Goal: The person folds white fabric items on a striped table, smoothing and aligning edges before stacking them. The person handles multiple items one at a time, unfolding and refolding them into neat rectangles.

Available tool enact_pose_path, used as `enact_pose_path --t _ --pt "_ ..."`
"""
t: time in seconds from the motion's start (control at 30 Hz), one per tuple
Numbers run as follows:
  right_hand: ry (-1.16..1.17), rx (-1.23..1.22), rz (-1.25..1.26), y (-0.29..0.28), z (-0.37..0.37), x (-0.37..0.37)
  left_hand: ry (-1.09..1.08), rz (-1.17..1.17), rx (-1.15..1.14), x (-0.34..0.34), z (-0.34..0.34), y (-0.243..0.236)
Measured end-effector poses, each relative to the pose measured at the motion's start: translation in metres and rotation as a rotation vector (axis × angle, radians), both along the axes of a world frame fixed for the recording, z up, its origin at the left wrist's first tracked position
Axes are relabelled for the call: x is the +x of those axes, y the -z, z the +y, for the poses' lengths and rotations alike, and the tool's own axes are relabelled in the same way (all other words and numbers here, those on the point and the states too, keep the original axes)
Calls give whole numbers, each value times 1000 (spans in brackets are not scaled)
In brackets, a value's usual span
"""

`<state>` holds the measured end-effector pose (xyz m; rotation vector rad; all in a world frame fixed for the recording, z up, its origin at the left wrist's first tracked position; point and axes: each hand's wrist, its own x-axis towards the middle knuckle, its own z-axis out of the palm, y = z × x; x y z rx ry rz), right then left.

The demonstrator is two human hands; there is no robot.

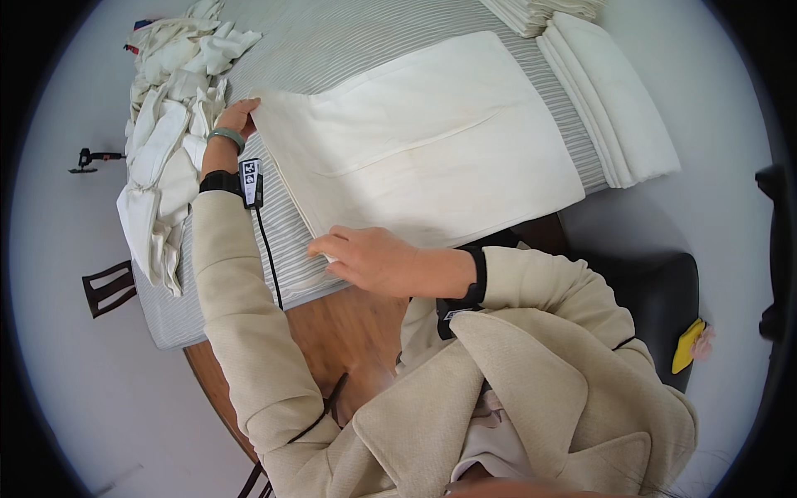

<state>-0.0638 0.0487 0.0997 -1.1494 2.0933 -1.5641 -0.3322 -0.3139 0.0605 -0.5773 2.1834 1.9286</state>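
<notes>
A white cloth (432, 141), folded flat in layers with a crease across its middle, lies spread before me. My left hand (242, 116), with a green bangle at its wrist, is closed on the cloth's far left corner. At the near left corner, my right hand (374, 259) pinches the edge between thumb and fingers. The left edge of the cloth runs between the two hands, its layers showing near the right one. Under it is a grey-and-white striped cover (286, 54).
Loose white cloths (170, 137) lie heaped along the left side. To the right rests a folded white stack (610, 100), with another stack (544, 12) behind it. Brown wood (365, 324) shows below the cover's front edge. A black chair (664, 290) stands at right.
</notes>
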Motion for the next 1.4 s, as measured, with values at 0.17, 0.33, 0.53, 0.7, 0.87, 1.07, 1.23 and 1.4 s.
enact_pose_path --t 0.17,0.33,0.53,0.7,0.87,1.07,1.23,1.4 --pt "58 -98 -105 -24 63 -15 10 84 43 -23 62 -43" --pt "191 -155 -141 -34 137 -25 101 131 56 -53 138 -71" --pt "359 -124 -349 -25 217 -30 193 194 -48 -81 256 -90" --pt "480 -217 -389 -1 272 -25 292 204 -115 -95 347 -85" --pt "621 -172 -473 29 314 -24 304 167 -178 -113 415 -49" --pt "765 -96 -364 56 336 -23 227 191 -521 -121 467 -4" --pt "776 -45 -319 66 342 -24 208 209 -495 -124 488 16" --pt "799 8 -269 73 345 -26 295 146 -466 -132 500 31"
